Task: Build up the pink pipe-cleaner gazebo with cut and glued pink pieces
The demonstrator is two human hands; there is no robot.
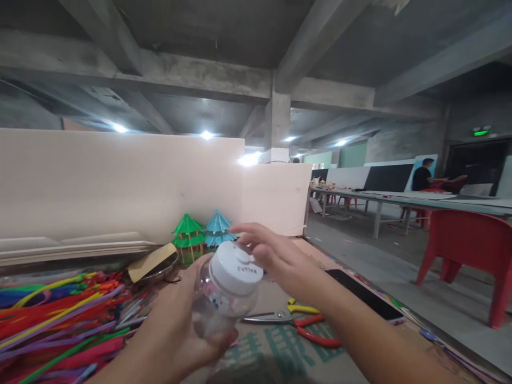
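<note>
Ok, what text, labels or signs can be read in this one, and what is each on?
White cap of the clear bottle held by the left hand: short dark print, too blurred to read.
Cardboard sheet on the table: large green characters, partly hidden, not readable.
Green lit sign over the far doorway: too small to read.
Nothing else carries text.

Place: craft workshop in a bare concrete hall.
Structure: exposed concrete beams [328,42] and pillar [277,120].
Materials: heaped colored pipe cleaners [56,320], pliers [308,322].
Finished work: 2 small model pavilions [204,232].
Furniture: long worktables [400,200], red plastic chair [468,250].
</note>
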